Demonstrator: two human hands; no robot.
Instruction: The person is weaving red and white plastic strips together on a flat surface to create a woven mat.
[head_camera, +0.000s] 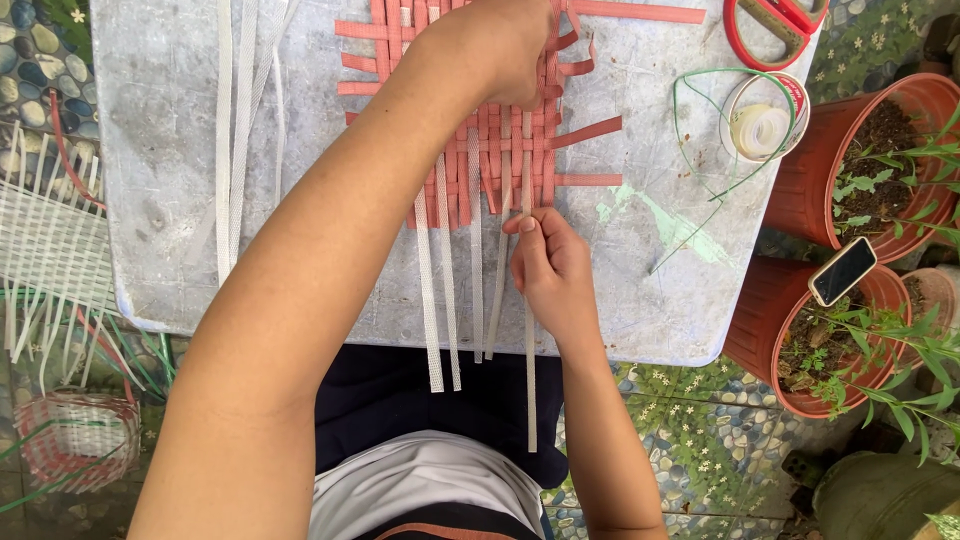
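Observation:
A partly woven mat of salmon-red strips (500, 140) lies on a grey table (170, 150). Several white strips (440, 300) run through it and hang over the near edge. My left hand (505, 50) reaches across and presses down on the upper part of the weave. My right hand (550, 265) sits just below the mat and pinches one white strip (529, 380) between thumb and fingers near the mat's lower edge.
Loose white strips (235, 130) lie at the table's left. A red-handled tool (775, 30) and a tape roll with green wire (762, 125) rest at the right. Terracotta plant pots (860, 160), one holding a phone (843, 271), stand right. Woven pieces (50, 250) lie on the floor left.

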